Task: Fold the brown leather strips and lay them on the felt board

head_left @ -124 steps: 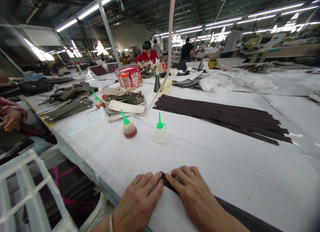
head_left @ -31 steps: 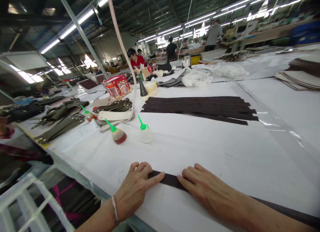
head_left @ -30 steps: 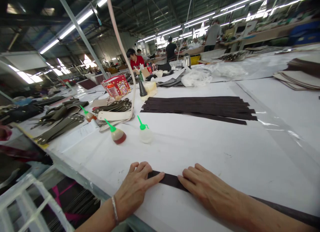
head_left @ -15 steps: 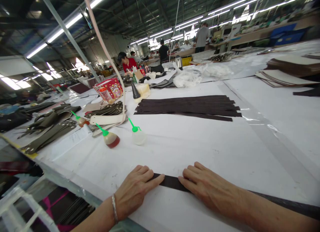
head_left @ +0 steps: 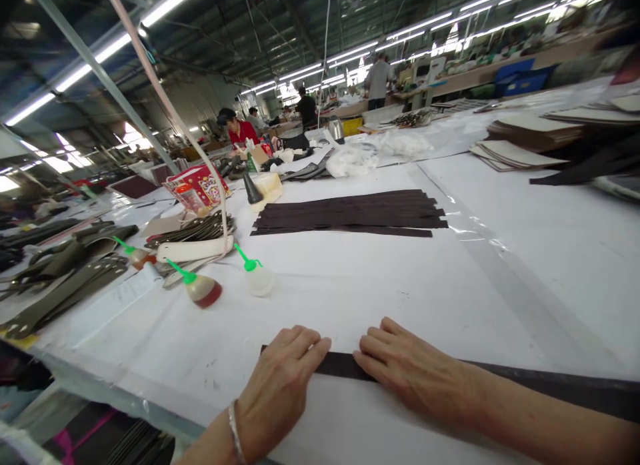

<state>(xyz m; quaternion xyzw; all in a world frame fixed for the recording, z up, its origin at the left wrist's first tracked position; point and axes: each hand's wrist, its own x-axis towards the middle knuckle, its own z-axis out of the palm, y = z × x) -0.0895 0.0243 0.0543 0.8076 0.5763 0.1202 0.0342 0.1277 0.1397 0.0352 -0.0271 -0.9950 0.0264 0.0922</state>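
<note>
A long dark brown strip (head_left: 343,365) lies along the front of the white table. My left hand (head_left: 287,368), with a silver bangle at the wrist, is closed on it near its left end, thumb and fingers together. A corner of that end shows just beyond the knuckles. A short way to the right, my right hand (head_left: 403,365) is closed over the same strip, fingers curled down and their tips partly hidden. From there the strip runs behind the right forearm to the picture's edge. Farther back lies a pile of similar dark strips (head_left: 350,211).
Green-tipped squeeze bottles, one clear (head_left: 259,280) and one with amber liquid (head_left: 203,290), stand left of the pile. Olive straps (head_left: 75,285) lie at far left. Stacked panels (head_left: 533,131) sit at back right. A pale hose (head_left: 200,141) hangs down to the table.
The view has swung to the right, so the table things appear farther left. My left hand has turned more upright, its fingers drawn in. The strip's left corner now shows beyond it.
</note>
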